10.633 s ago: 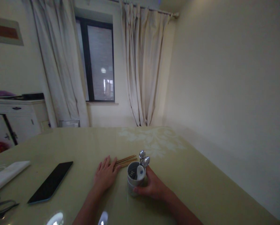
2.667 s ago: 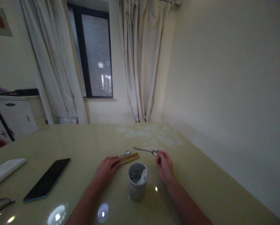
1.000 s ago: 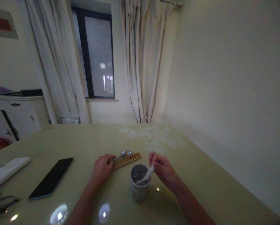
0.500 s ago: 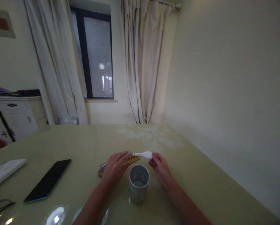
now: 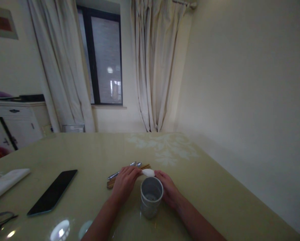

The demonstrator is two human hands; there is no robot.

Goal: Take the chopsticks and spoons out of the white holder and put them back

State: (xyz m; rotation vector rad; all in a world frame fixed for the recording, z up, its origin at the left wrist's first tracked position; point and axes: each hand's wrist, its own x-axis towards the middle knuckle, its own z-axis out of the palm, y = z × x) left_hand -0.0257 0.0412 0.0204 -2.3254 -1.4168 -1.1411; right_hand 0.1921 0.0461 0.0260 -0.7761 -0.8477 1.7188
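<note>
A white soup spoon (image 5: 148, 172) is held level just beyond the rim of a grey utensil cup (image 5: 149, 208), which stands upright. My left hand (image 5: 125, 180) is closed on the spoon's handle end, its fingers pinched together. At the other end, my right hand (image 5: 167, 186) grips the bowl of the spoon, beside the cup. Beneath and behind my left hand lie a bundle of wooden chopsticks (image 5: 111, 184) and metal spoons (image 5: 139, 164), partly hidden by that hand. Inside the cup I see only its grey wall and bottom.
A black phone (image 5: 53, 192) lies on the glossy table (image 5: 102, 150) to the left. Farther left are a white flat object (image 5: 10, 180) and a pair of glasses (image 5: 0, 219). A wall (image 5: 260, 117) runs along the table's right side; curtains (image 5: 155, 67) hang beyond.
My left hand has come off the chopsticks and metal spoons and taken the soup spoon's handle. The soup spoon and my right hand have moved left and closer to the cup.
</note>
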